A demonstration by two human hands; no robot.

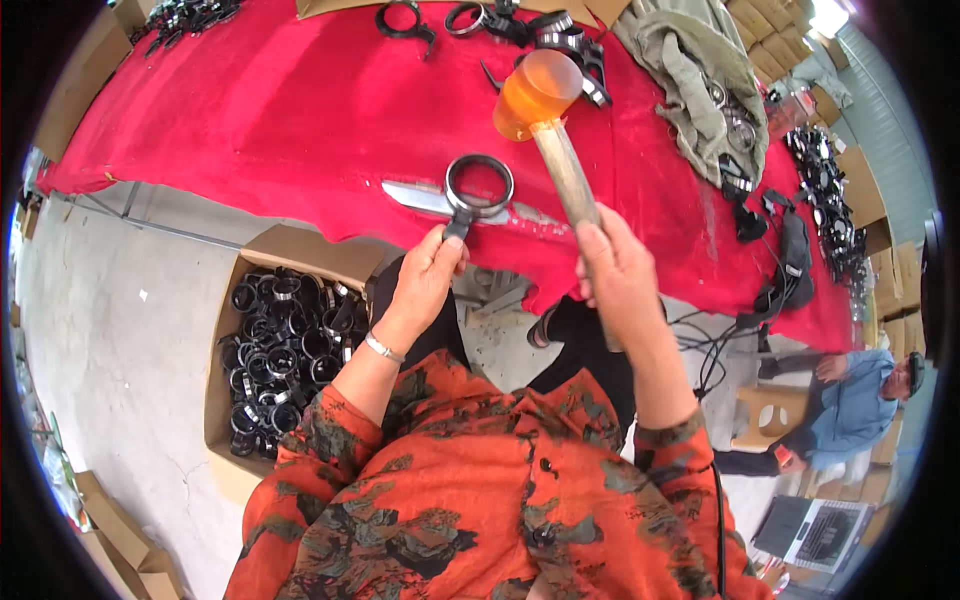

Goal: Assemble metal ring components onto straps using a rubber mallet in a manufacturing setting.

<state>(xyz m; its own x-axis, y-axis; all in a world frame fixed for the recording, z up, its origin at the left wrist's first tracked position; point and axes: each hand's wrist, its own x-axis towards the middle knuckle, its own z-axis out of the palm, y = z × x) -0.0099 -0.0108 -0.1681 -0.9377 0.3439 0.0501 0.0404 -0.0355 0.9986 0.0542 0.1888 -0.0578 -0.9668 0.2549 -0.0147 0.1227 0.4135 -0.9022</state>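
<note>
My left hand (424, 283) is closed on the short handle of a black ring-shaped part (482, 213). The ring has a silvery edge and lies over a flat metal strip (415, 198) near the table's front edge; whether it touches the strip I cannot tell. My right hand (620, 268) is wrapped round the wooden handle of a mallet (540, 95). The mallet's head, translucent orange, is raised beyond the ring and slightly to its right. Several similar black ring parts (560, 38) lie at the far side of the red cloth (290, 110).
Below the table on the left stands a cardboard box (222, 400) heaped with black ring parts. A grey-green cloth bag (690, 90) holding parts lies at the far right. More black parts (830, 210) are piled beyond it. Cables (705, 350) hang at the right. A person (850, 410) sits at right.
</note>
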